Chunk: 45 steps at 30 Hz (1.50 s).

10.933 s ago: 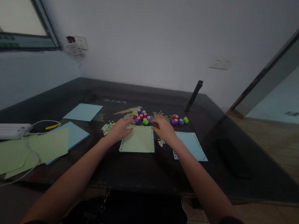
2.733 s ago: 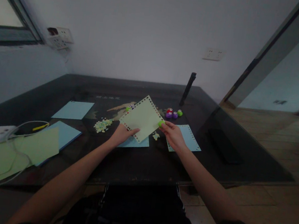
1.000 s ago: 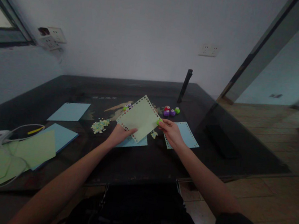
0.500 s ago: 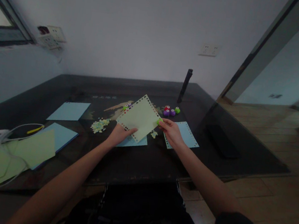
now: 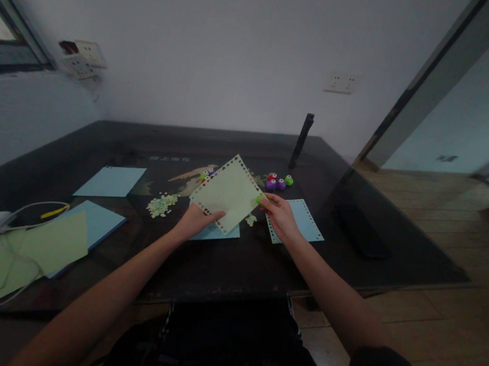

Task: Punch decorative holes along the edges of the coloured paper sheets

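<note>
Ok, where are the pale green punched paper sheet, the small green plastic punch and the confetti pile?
Pale green punched paper sheet [image 5: 228, 193]: head view, sheet's middle.
Small green plastic punch [image 5: 261, 199]: head view, its body.
Confetti pile [image 5: 160, 203]: head view, heap's centre.

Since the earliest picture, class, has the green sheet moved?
Yes. The green sheet lay flat beside the blue punched sheet; now the left hand holds it raised and tilted, the right hand holding a green punch at its edge.
</note>
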Motion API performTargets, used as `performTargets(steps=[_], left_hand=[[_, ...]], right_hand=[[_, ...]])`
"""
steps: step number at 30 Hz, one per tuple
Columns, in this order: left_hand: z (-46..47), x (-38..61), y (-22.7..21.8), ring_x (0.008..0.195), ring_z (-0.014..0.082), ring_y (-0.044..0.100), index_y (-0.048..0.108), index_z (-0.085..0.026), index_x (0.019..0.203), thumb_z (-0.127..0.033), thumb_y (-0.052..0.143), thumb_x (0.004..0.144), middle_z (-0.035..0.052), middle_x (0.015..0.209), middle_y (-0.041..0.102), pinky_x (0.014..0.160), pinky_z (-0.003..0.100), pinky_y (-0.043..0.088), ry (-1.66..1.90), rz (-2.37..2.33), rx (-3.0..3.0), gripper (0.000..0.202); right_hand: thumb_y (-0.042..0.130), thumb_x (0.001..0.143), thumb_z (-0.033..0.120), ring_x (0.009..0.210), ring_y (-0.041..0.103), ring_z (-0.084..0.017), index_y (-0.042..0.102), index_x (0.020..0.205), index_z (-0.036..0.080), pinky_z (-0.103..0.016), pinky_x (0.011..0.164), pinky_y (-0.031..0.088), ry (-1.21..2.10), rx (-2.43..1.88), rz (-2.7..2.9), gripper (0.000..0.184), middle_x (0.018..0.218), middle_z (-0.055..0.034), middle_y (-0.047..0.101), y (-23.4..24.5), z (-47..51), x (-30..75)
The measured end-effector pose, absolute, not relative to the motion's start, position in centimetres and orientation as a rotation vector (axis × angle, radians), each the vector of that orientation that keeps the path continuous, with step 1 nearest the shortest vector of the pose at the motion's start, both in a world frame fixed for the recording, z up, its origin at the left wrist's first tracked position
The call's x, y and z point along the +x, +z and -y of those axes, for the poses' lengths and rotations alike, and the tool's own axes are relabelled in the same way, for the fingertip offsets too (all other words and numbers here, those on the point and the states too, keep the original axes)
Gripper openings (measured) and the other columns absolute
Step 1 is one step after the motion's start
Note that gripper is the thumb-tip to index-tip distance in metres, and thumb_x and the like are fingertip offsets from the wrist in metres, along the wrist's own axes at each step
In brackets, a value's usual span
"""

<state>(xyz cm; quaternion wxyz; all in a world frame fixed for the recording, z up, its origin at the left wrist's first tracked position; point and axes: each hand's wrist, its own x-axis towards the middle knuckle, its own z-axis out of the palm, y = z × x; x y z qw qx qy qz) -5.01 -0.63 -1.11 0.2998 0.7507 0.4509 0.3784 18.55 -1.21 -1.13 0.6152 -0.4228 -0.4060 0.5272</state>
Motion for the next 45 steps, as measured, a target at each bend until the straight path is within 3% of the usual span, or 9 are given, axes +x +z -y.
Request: performTargets(steps=[9, 19, 29, 45], left_hand=[[0.8, -4.9, -1.0, 0.122, 0.0260, 0.051, 0.055, -0.016, 0.123, -0.039, 0.062, 0.074, 0.0106, 0.116, 0.066, 0.110, 0.046, 0.030, 0.982, -1.197, 2.005, 0.055], [1.5, -4.8, -0.5, 0.110, 0.0261, 0.059, 0.056, -0.016, 0.122, -0.039, 0.063, 0.074, 0.0107, 0.112, 0.068, 0.103, 0.045, 0.039, 0.900, -1.193, 1.968, 0.054], [2.1, -4.6, -0.4, 0.124, 0.0254, 0.050, 0.055, -0.018, 0.122, -0.038, 0.063, 0.073, 0.0095, 0.113, 0.067, 0.109, 0.044, 0.033, 0.927, -1.201, 2.032, 0.054], [2.2, -4.4, -0.6, 0.123, 0.0239, 0.051, 0.058, -0.020, 0.117, -0.041, 0.059, 0.076, 0.0072, 0.110, 0.069, 0.110, 0.041, 0.033, 0.855, -1.202, 2.051, 0.047]], right_hand=[[0.082, 0.051, 0.039, 0.069, 0.058, -0.013, 0.069, 0.077, 0.020, -0.030, 0.072, 0.044, 1.222, -0.932, 0.932, 0.034, 0.075, -0.0010, 0.068, -1.2, 1.2, 18.7], [0.082, 0.053, 0.037, 0.073, 0.059, -0.015, 0.069, 0.077, 0.020, -0.032, 0.077, 0.044, 1.220, -0.920, 0.985, 0.033, 0.076, -0.0011, 0.067, 0.0, 1.7, 19.0], [0.084, 0.050, 0.032, 0.073, 0.060, -0.015, 0.068, 0.076, 0.019, -0.033, 0.077, 0.045, 1.267, -0.922, 0.942, 0.033, 0.077, -0.0020, 0.068, 0.0, 1.4, 19.3], [0.084, 0.049, 0.032, 0.072, 0.060, -0.015, 0.068, 0.075, 0.019, -0.032, 0.076, 0.045, 1.284, -0.932, 0.938, 0.033, 0.075, -0.0014, 0.067, -0.3, 1.3, 19.2]])
